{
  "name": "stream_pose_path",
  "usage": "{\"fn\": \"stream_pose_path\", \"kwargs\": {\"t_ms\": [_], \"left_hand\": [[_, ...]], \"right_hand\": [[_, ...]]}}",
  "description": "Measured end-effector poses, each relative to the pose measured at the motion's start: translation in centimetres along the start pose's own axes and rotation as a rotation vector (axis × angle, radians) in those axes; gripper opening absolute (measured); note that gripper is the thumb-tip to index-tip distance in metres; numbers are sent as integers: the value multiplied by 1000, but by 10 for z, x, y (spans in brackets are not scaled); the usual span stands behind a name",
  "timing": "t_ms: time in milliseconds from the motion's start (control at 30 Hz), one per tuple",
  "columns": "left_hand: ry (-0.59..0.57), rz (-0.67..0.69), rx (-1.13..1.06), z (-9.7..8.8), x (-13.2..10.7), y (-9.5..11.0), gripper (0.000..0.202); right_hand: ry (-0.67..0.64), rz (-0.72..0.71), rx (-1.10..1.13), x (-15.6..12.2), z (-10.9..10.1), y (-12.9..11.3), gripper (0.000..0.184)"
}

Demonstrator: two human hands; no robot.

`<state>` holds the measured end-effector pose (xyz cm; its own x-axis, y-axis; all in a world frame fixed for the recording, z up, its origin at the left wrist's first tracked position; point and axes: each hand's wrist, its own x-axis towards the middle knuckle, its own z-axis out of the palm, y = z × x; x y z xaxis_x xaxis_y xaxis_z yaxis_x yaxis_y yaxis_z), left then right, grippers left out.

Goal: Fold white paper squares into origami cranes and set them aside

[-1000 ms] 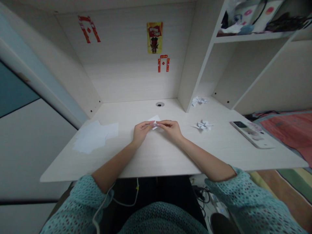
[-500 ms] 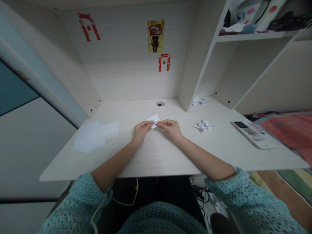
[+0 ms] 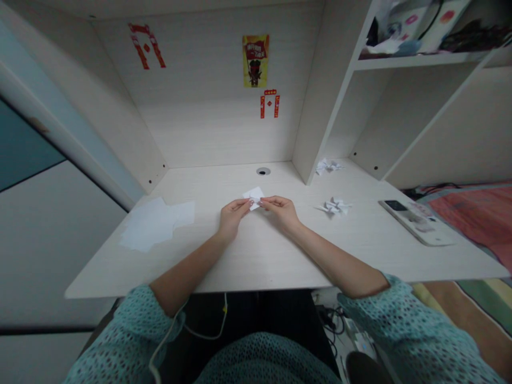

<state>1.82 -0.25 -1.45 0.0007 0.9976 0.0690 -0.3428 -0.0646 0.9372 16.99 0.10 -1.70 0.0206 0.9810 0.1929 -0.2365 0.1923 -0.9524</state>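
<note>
Both hands pinch a small piece of folded white paper (image 3: 255, 193) just above the middle of the desk. My left hand (image 3: 233, 217) grips its left side between thumb and fingers. On the opposite side, my right hand (image 3: 281, 211) holds it the same way, fingers closed. The paper's far part sticks out beyond the fingertips; its near folds are partly covered by them. To the right of my right hand lies a cluster of folded white paper pieces (image 3: 335, 206). Loose flat white sheets (image 3: 150, 226) overlap one another on the desk's left side.
More folded paper pieces (image 3: 328, 166) lie beside the upright divider (image 3: 320, 106). A white phone-like object (image 3: 416, 221) rests near the right edge of the desk (image 3: 256, 261). At the back is a round cable hole (image 3: 263, 171). A pale cord (image 3: 208, 336) hangs below the front edge.
The fingertips have shifted slightly on the paper, and more of its folded middle shows between them. Nothing else on the desk has moved.
</note>
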Motion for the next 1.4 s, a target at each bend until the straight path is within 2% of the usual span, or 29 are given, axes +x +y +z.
{"fn": "stream_pose_path", "kwargs": {"t_ms": [233,600,867,1133,1233,1400], "left_hand": [[31,-60,50,0,-3,3,27],[46,86,160,3,-5,5,25],[88,89,175,6,-7,8,25],[50,86,197,5,-6,7,27],[52,84,201,6,-7,7,32],[-5,105,168,5,-9,6,56]], "right_hand": [[29,11,4,-3,2,-4,25],[25,12,29,-2,1,-3,26],[1,50,59,-1,1,-4,28],[1,71,38,1,-1,-2,30],[16,74,33,2,-2,-1,30],[16,56,41,1,-1,-2,32]]}}
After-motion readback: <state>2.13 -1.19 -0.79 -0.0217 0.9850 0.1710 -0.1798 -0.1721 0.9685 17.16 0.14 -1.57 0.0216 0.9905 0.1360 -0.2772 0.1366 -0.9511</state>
